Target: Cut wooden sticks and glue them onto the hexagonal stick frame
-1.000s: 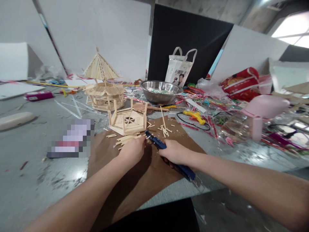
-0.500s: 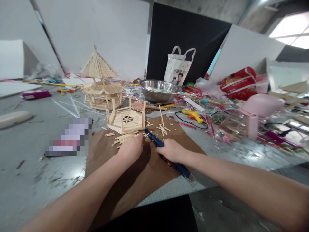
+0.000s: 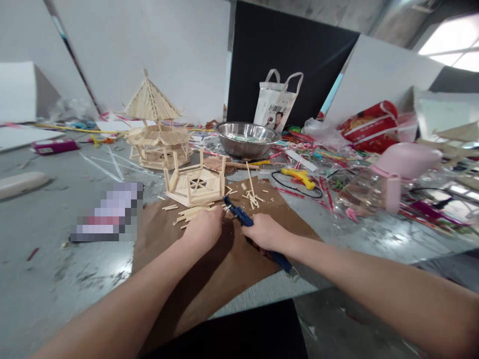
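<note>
My right hand [image 3: 265, 232] is closed round the handles of blue cutters [image 3: 238, 214], whose jaws point up and left over a brown paper sheet [image 3: 224, 269]. My left hand [image 3: 204, 230] rests fisted just left of the jaws, fingers curled on the end of a pile of thin wooden sticks [image 3: 189, 215]. What it pinches is hidden. Behind the pile stands a small hexagonal stick frame [image 3: 194, 185]. A finished stick pavilion with a pointed roof [image 3: 156, 127] stands farther back left.
A steel bowl [image 3: 247, 139], a white tote bag [image 3: 277, 102], a yellow glue gun [image 3: 299, 177], a pink object [image 3: 406, 162] and red packaging [image 3: 370, 127] crowd the right. Cut stick bits [image 3: 252, 197] lie on the paper. A blurred item [image 3: 108, 212] lies at left.
Both hands have stayed nearly in place; the view shifted slightly, and the cutters and hands sit a little higher and leftward in the picture.
</note>
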